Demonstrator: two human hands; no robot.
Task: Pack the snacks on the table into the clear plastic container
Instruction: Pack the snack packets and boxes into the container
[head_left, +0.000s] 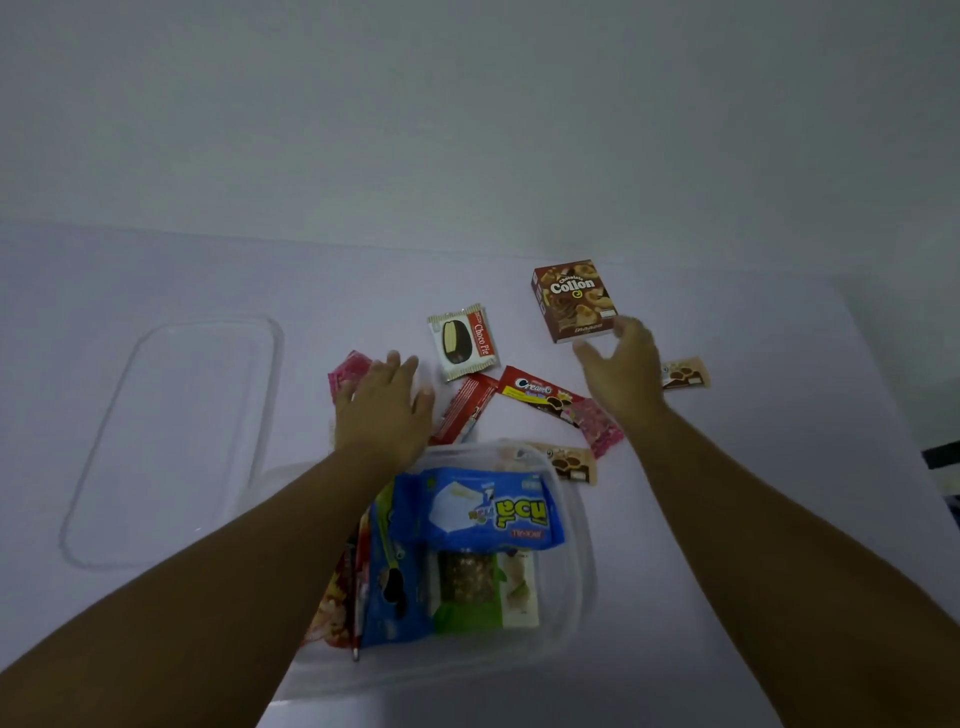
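clear plastic container (574, 525) sits near me, already holding a blue packet (493, 512) and other snacks upright along its left side, i'd say to save room. beyond its far rim the loose snacks lie spread: a red wafer bar (465, 408), a cream-o packet (540, 395), a choco pie (462, 343), and farthest right the collon box (574, 301). my right hand (623, 371) hovers spread just beside that box, holding nothing. my left hand (382, 402) lies flat and relaxed over a pink packet (348, 371). far left, the container's lid (176, 436) lies aside, keeping the opening free.
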